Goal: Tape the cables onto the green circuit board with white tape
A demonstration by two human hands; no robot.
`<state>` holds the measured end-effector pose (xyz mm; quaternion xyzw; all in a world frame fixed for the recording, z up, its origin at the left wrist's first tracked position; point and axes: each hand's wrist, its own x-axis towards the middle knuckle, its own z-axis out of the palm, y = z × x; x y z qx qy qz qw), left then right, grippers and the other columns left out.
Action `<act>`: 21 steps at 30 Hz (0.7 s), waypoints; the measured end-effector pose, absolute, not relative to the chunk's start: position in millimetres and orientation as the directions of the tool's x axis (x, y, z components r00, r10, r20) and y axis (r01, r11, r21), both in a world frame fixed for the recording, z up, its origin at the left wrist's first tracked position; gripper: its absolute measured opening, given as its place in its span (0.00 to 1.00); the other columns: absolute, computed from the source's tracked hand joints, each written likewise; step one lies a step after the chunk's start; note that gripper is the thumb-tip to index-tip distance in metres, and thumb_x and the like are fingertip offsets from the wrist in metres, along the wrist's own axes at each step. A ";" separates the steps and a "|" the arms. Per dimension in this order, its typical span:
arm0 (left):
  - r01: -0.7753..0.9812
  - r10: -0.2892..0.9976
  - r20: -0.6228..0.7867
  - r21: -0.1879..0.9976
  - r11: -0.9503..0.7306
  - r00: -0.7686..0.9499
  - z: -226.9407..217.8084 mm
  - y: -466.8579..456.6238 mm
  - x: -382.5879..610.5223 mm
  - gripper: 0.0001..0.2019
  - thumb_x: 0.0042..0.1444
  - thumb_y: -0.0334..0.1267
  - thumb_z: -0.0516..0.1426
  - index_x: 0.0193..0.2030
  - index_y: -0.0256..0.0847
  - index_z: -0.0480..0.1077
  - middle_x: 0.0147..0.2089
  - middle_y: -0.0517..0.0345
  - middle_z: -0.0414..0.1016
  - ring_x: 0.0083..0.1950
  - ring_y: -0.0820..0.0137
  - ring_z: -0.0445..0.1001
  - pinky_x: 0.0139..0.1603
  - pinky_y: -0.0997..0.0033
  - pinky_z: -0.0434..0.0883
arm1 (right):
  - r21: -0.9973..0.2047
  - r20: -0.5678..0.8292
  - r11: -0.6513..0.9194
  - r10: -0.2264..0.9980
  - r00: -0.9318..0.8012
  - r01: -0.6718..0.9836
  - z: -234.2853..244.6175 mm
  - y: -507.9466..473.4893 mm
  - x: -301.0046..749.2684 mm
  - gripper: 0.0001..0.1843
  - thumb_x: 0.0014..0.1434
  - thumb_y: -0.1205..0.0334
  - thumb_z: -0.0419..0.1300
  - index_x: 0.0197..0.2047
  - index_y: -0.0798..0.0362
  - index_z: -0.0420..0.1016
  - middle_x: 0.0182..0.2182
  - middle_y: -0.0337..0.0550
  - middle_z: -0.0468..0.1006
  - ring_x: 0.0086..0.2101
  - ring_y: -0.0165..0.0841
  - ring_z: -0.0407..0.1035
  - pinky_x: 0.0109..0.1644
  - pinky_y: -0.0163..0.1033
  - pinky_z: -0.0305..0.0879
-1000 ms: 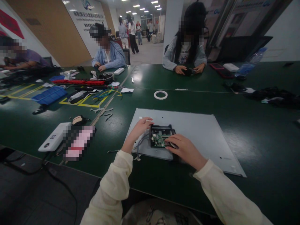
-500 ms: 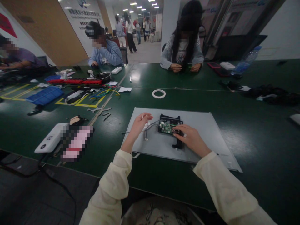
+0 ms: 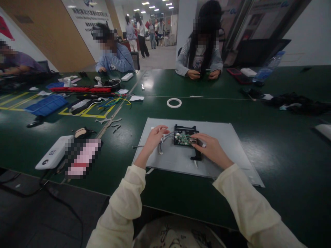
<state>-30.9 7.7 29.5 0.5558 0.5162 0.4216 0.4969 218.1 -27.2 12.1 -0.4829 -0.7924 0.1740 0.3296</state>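
A green circuit board [image 3: 182, 138] lies on a black plastic bracket [image 3: 197, 154], on top of a flat grey panel [image 3: 170, 162]. My right hand [image 3: 210, 148] pinches the board's right end, by a metal connector, between thumb and fingers. Grey cables [image 3: 160, 147] run from the board's left side and curve down onto the panel. Over these cables my left hand [image 3: 157, 136] is closed, its thumb and fingertips together at the cables; the exact grip is partly hidden. A small white tab [image 3: 196, 164] shows below the bracket's lower end.
A white tape ring [image 3: 174, 103] lies beyond the panel. To the left are a white power bank [image 3: 54, 151], a pink blurred item [image 3: 86, 155], cut grey pieces [image 3: 117, 128] and a blue basket [image 3: 48, 105]. Two people sit across the green table [image 3: 219, 106].
My left hand has shifted slightly right and closer to the cables. My right hand stays at the board's right end. The white tab below the bracket shows more; the whole view moved slightly.
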 end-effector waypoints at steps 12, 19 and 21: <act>0.510 0.820 0.306 0.663 -0.548 0.483 26.5 -5.6 -10.1 0.16 0.57 0.30 0.47 0.50 0.41 0.67 0.51 0.51 0.72 0.53 0.64 0.69 0.55 0.59 0.64 | -0.640 0.148 0.231 0.973 -0.177 0.733 12.9 -32.5 249.0 0.13 0.53 0.51 0.58 0.33 0.53 0.76 0.34 0.44 0.75 0.33 0.34 0.70 0.36 0.39 0.68; 0.583 0.697 0.230 0.407 -0.703 0.680 15.5 -11.5 5.4 0.19 0.58 0.31 0.49 0.57 0.38 0.63 0.59 0.49 0.65 0.61 0.62 0.61 0.62 0.57 0.57 | -0.626 0.102 0.213 0.976 -0.192 0.750 9.7 -31.8 249.2 0.13 0.54 0.53 0.55 0.28 0.51 0.75 0.30 0.41 0.76 0.30 0.34 0.70 0.35 0.38 0.66; 0.593 0.690 0.215 0.377 -0.711 0.691 12.6 -9.3 4.7 0.19 0.58 0.31 0.49 0.57 0.38 0.63 0.60 0.49 0.64 0.61 0.62 0.61 0.62 0.58 0.57 | -0.627 0.087 0.191 0.981 -0.175 0.755 10.9 -32.4 250.0 0.14 0.54 0.52 0.55 0.27 0.51 0.75 0.29 0.41 0.77 0.29 0.34 0.70 0.35 0.38 0.65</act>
